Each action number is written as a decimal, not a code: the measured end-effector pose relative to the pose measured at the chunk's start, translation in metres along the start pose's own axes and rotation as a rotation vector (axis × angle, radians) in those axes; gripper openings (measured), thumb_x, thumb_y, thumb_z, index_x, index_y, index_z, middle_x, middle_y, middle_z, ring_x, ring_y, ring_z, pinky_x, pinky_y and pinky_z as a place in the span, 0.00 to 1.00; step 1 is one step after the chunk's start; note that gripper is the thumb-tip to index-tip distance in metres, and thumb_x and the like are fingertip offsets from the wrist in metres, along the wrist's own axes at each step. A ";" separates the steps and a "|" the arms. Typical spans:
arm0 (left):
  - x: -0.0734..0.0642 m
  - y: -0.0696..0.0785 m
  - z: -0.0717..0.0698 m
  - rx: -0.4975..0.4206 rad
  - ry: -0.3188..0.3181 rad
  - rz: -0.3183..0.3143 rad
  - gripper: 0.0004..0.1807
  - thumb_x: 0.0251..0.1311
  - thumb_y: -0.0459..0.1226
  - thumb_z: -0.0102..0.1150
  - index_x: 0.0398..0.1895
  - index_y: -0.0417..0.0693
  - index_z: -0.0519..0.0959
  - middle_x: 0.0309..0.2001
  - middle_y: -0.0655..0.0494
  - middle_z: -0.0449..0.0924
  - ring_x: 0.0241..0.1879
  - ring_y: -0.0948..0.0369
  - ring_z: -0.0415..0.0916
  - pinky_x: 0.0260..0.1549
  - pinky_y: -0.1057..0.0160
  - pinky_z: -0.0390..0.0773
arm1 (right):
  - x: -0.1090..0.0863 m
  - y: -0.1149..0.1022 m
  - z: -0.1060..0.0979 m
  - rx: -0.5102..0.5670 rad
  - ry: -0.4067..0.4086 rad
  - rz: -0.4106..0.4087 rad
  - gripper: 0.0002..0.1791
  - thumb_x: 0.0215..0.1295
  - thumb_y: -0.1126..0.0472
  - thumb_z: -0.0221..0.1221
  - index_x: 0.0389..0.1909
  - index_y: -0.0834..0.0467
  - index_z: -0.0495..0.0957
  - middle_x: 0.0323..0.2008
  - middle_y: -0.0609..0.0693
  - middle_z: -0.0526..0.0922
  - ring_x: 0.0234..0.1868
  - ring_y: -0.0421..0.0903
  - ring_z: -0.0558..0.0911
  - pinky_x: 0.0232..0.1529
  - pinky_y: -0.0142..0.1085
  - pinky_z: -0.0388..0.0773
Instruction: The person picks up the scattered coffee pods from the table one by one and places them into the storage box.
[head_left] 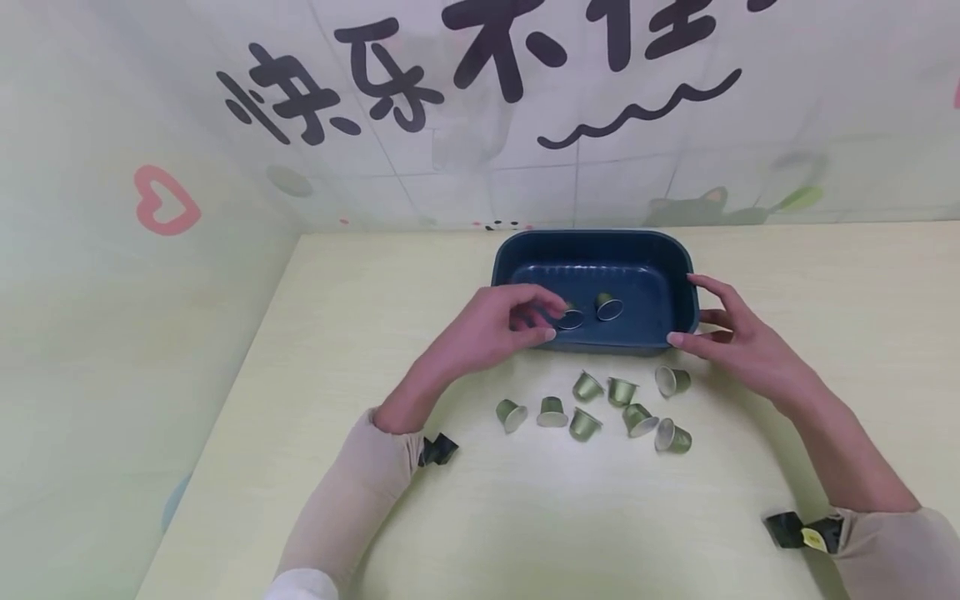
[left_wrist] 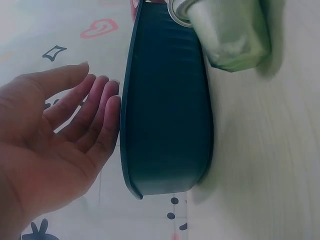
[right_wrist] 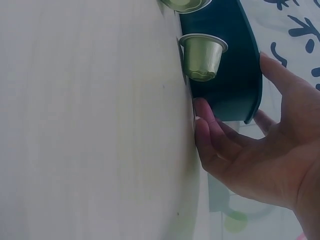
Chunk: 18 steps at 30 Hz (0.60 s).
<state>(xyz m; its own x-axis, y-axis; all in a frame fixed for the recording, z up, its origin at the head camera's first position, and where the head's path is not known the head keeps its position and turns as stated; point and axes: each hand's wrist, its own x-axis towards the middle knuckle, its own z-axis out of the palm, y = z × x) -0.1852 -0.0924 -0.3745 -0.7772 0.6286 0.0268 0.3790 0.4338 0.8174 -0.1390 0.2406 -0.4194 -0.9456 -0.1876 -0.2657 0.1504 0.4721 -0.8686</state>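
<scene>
Against the wall stands a dark blue rectangular plastic bin [head_left: 600,349] holding two green coffee capsules [head_left: 609,307]. Over its front left corner hovers my left hand [head_left: 495,327], fingers loosely bent; the left wrist view shows nothing in that hand [left_wrist: 60,130], beside the bin's wall [left_wrist: 165,100]. My right hand [head_left: 746,342] holds the bin's right end, thumb at the front corner and a finger on the rim farther back. In front of the bin lie several more green capsules [head_left: 552,412]. One capsule [right_wrist: 202,57] appears near the right fingers in the right wrist view.
The pale wooden table [head_left: 480,517] meets a wall [head_left: 405,192] with dark lettering just behind the bin. Another wall [head_left: 150,333] runs along the left side. Black devices [head_left: 438,450] are strapped at both wrists.
</scene>
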 end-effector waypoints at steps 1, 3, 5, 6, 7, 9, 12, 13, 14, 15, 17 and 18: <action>-0.002 0.000 0.000 0.001 0.004 0.002 0.15 0.63 0.31 0.65 0.53 0.41 0.81 0.49 0.50 0.83 0.39 0.65 0.80 0.41 0.67 0.80 | 0.000 0.000 0.000 0.003 -0.001 -0.001 0.49 0.66 0.43 0.63 0.78 0.31 0.41 0.70 0.71 0.59 0.68 0.69 0.64 0.60 0.63 0.64; -0.005 0.000 0.001 0.009 0.015 0.005 0.15 0.64 0.32 0.64 0.53 0.41 0.81 0.48 0.51 0.84 0.39 0.66 0.80 0.41 0.67 0.80 | 0.000 -0.001 0.000 0.005 -0.003 -0.003 0.48 0.66 0.44 0.63 0.78 0.31 0.41 0.70 0.71 0.59 0.68 0.69 0.65 0.59 0.62 0.64; -0.009 0.000 0.002 0.013 0.027 0.011 0.14 0.65 0.32 0.64 0.53 0.42 0.81 0.47 0.53 0.84 0.39 0.66 0.80 0.41 0.67 0.80 | 0.000 -0.002 0.000 0.006 -0.002 -0.003 0.48 0.66 0.44 0.63 0.78 0.30 0.42 0.70 0.71 0.59 0.68 0.68 0.65 0.59 0.60 0.65; -0.010 0.000 0.002 0.016 0.035 0.015 0.14 0.65 0.32 0.63 0.53 0.42 0.81 0.47 0.54 0.84 0.39 0.66 0.80 0.41 0.67 0.79 | 0.000 -0.002 0.000 0.006 -0.002 -0.002 0.48 0.66 0.44 0.63 0.78 0.30 0.41 0.70 0.71 0.60 0.67 0.68 0.65 0.58 0.60 0.65; -0.011 0.000 0.002 0.019 0.043 0.019 0.13 0.65 0.32 0.63 0.52 0.42 0.81 0.46 0.55 0.84 0.39 0.66 0.80 0.41 0.68 0.79 | -0.001 -0.002 0.000 0.006 -0.001 0.000 0.49 0.66 0.43 0.63 0.78 0.30 0.41 0.70 0.71 0.60 0.67 0.68 0.66 0.58 0.59 0.66; -0.012 0.001 0.002 0.018 0.055 0.022 0.13 0.65 0.31 0.62 0.52 0.42 0.81 0.46 0.54 0.85 0.39 0.67 0.80 0.42 0.68 0.80 | -0.001 -0.002 -0.001 0.006 0.001 0.003 0.49 0.66 0.43 0.64 0.78 0.31 0.41 0.70 0.71 0.60 0.67 0.68 0.66 0.58 0.59 0.66; -0.014 0.001 0.003 0.018 0.063 0.011 0.13 0.66 0.30 0.62 0.52 0.43 0.81 0.46 0.52 0.85 0.40 0.68 0.81 0.42 0.69 0.80 | -0.001 -0.003 -0.001 0.005 0.001 0.008 0.49 0.66 0.43 0.63 0.78 0.31 0.41 0.70 0.71 0.59 0.67 0.68 0.66 0.59 0.60 0.65; -0.015 0.001 0.003 0.017 0.061 0.002 0.13 0.66 0.30 0.61 0.52 0.44 0.81 0.47 0.52 0.85 0.41 0.68 0.81 0.42 0.69 0.80 | -0.001 -0.003 -0.001 0.005 0.002 0.009 0.49 0.66 0.43 0.63 0.78 0.31 0.41 0.70 0.71 0.59 0.67 0.68 0.65 0.59 0.61 0.64; -0.016 0.001 0.003 0.016 0.057 -0.006 0.12 0.66 0.31 0.61 0.52 0.45 0.81 0.46 0.53 0.85 0.41 0.69 0.81 0.42 0.69 0.80 | -0.001 -0.003 -0.001 0.003 0.001 0.012 0.50 0.66 0.42 0.63 0.78 0.31 0.40 0.70 0.71 0.59 0.67 0.68 0.65 0.60 0.61 0.64; -0.017 0.001 0.004 0.017 0.052 -0.013 0.12 0.66 0.31 0.61 0.51 0.45 0.82 0.46 0.54 0.85 0.41 0.69 0.81 0.42 0.69 0.80 | -0.001 -0.002 -0.001 0.002 -0.002 0.014 0.50 0.66 0.42 0.63 0.78 0.31 0.40 0.70 0.71 0.59 0.67 0.68 0.65 0.60 0.62 0.63; -0.021 0.000 0.004 0.023 0.043 -0.020 0.11 0.66 0.31 0.61 0.51 0.46 0.83 0.45 0.56 0.85 0.41 0.68 0.82 0.42 0.69 0.80 | -0.001 -0.002 0.000 0.005 -0.007 0.018 0.50 0.66 0.42 0.63 0.78 0.31 0.40 0.70 0.70 0.59 0.67 0.68 0.66 0.60 0.62 0.63; -0.022 -0.001 0.004 0.023 0.039 -0.019 0.11 0.67 0.32 0.61 0.50 0.46 0.83 0.44 0.57 0.85 0.41 0.67 0.82 0.43 0.69 0.80 | -0.001 -0.001 0.001 0.006 -0.007 0.019 0.49 0.66 0.42 0.63 0.78 0.30 0.40 0.70 0.70 0.59 0.67 0.68 0.66 0.60 0.61 0.63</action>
<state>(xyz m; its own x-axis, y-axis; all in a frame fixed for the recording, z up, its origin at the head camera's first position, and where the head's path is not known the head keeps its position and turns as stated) -0.1661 -0.1040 -0.3782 -0.8033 0.5946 0.0341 0.3750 0.4605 0.8046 -0.1378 0.2396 -0.4185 -0.9404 -0.1850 -0.2853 0.1701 0.4707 -0.8657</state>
